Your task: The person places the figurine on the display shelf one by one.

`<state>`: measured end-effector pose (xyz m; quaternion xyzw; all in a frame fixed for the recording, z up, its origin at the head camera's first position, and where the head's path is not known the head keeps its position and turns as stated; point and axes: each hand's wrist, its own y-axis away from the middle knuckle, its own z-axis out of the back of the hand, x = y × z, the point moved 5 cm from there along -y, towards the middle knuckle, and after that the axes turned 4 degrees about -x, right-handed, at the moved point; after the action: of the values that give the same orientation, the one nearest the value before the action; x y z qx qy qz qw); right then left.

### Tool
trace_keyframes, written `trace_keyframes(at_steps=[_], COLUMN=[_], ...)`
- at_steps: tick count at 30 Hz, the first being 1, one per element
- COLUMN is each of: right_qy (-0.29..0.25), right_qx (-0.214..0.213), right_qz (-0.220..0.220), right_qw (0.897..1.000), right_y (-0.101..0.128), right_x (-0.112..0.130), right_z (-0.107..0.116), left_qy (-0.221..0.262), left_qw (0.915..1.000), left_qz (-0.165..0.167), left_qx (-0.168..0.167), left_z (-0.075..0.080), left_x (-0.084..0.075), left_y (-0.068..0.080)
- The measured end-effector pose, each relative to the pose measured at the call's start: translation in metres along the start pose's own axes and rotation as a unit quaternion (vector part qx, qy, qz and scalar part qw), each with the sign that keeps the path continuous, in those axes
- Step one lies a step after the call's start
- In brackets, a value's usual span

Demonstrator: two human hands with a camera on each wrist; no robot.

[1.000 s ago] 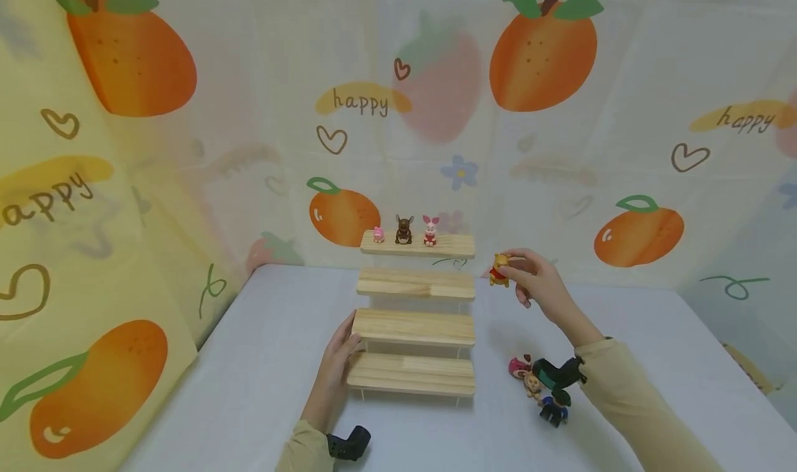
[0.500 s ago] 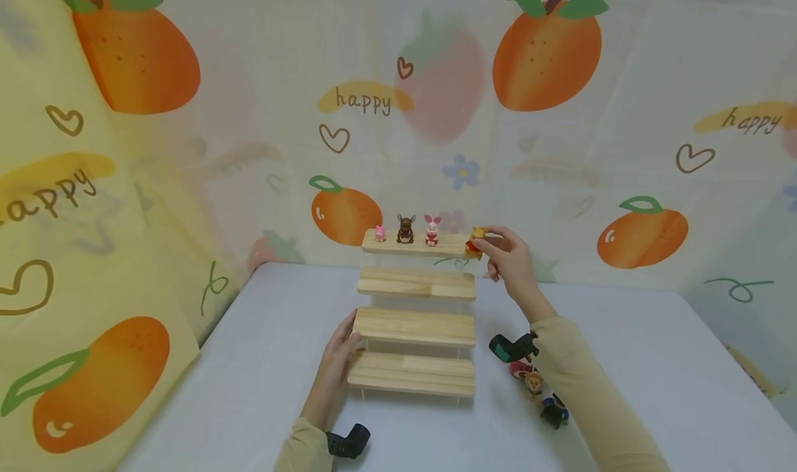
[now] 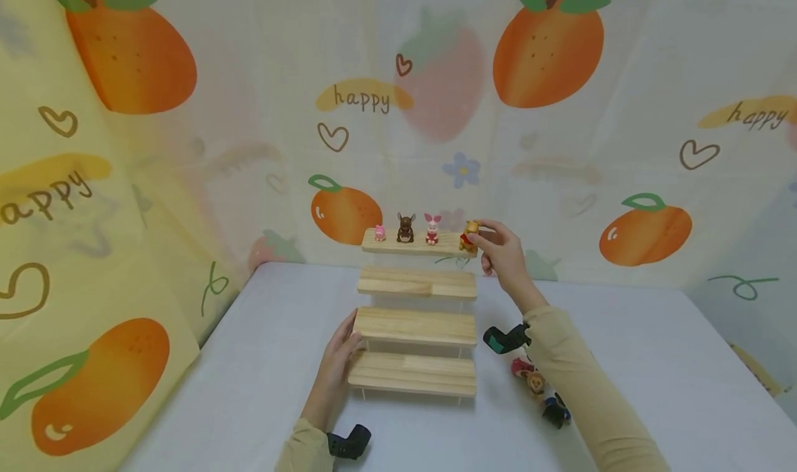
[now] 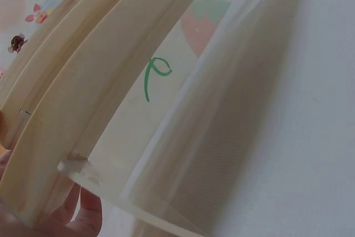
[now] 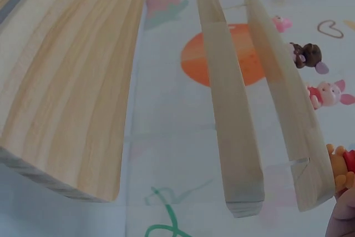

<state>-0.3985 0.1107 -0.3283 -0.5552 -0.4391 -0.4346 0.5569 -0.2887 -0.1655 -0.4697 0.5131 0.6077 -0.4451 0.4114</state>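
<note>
Right hand (image 3: 506,259) pinches the yellow bear figure (image 3: 470,236) at the right end of the stepped rack's (image 3: 414,325) top shelf, feet on or just above the wood, can't tell which. Left hand (image 3: 339,361) lies flat-fingered against the rack's left edge at the third shelf down, bracing it. To do it well: seat the bear upright, clear of the shelf's edge, then loosen the fingers without nudging the pink-eared figure (image 3: 432,229). Count: four shelves; four figures on top including the bear; about three more figures (image 3: 534,383) on the table right of the rack.
</note>
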Motion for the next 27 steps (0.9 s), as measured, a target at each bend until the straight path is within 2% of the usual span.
trace_keyframes(at_steps=[7,12,17,24,27], right_qy=[-0.061,-0.092,-0.095,-0.101,-0.1], right_qx=[0.023,0.017,0.015,0.063,0.06], right_qz=[-0.008,-0.022,-0.025,0.016,0.014], right_qw=[0.998,0.995,0.995,0.993,0.993], right_y=[-0.001,-0.003,-0.004,-0.002,0.001], right_x=[0.0,-0.002,-0.003,0.002,0.004], right_z=[-0.007,-0.009,-0.01,-0.006,0.0], left_qy=[-0.013,-0.011,-0.006,-0.006,-0.001], left_qw=[0.9999,0.9999,1.0,0.9999,0.9998], left_qz=[-0.002,-0.007,-0.003,-0.014,-0.016], left_qx=[-0.002,0.002,-0.002,0.007,0.011], left_z=[0.001,0.002,0.001,-0.002,-0.001], left_x=[-0.002,-0.002,0.0,-0.002,-0.003], left_y=[0.0,-0.001,-0.001,-0.002,-0.002])
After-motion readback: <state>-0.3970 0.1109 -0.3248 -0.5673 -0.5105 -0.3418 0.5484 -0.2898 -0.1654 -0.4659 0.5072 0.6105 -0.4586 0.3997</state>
